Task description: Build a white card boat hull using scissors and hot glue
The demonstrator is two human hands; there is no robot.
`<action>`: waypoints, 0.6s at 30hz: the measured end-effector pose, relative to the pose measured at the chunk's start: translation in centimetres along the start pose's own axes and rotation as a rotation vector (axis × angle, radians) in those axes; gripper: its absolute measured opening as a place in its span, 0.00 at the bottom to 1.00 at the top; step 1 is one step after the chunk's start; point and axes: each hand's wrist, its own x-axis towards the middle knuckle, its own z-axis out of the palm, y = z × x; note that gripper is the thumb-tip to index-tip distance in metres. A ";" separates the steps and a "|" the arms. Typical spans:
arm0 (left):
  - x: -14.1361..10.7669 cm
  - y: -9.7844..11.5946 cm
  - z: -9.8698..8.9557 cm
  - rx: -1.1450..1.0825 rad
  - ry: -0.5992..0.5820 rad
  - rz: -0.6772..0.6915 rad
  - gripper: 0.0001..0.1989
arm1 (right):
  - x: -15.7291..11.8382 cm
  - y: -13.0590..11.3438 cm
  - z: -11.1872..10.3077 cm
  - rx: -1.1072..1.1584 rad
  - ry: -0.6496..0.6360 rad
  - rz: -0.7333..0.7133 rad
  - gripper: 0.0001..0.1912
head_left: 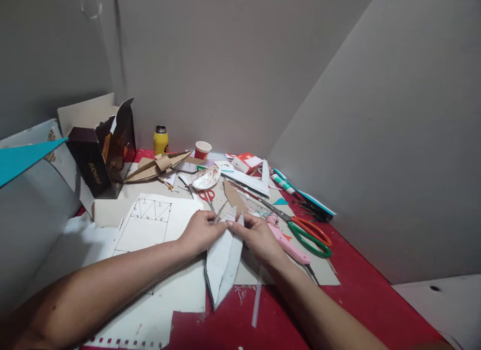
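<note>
Dark box [88,162]: gold "SUCHU…" lettering; drawn sheet [148,234]: marks too small.

Head-worn view, facing forward and down, left hand [199,232] and right hand [260,237] near

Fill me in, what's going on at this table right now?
A person is holding a folded white card piece with both hands, the left hand and right hand pinching its far end while its pointed end faces the wearer. Beside the right hand lie a pink tool, possibly a glue gun, and large scissors with orange and green handles. A sheet with a pen-drawn grid lies under the left arm, on the red table.
</note>
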 end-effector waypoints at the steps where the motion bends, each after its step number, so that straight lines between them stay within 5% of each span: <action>1: 0.0 0.0 0.0 -0.011 -0.001 0.008 0.07 | 0.0 0.0 0.0 0.011 0.003 0.001 0.18; 7: 0.3 -0.5 0.0 -0.067 0.009 0.075 0.11 | 0.1 0.0 0.0 0.056 0.023 0.013 0.18; 18: -0.1 -0.1 0.1 -0.151 0.073 0.085 0.05 | 0.0 -0.2 0.0 0.109 -0.022 0.063 0.20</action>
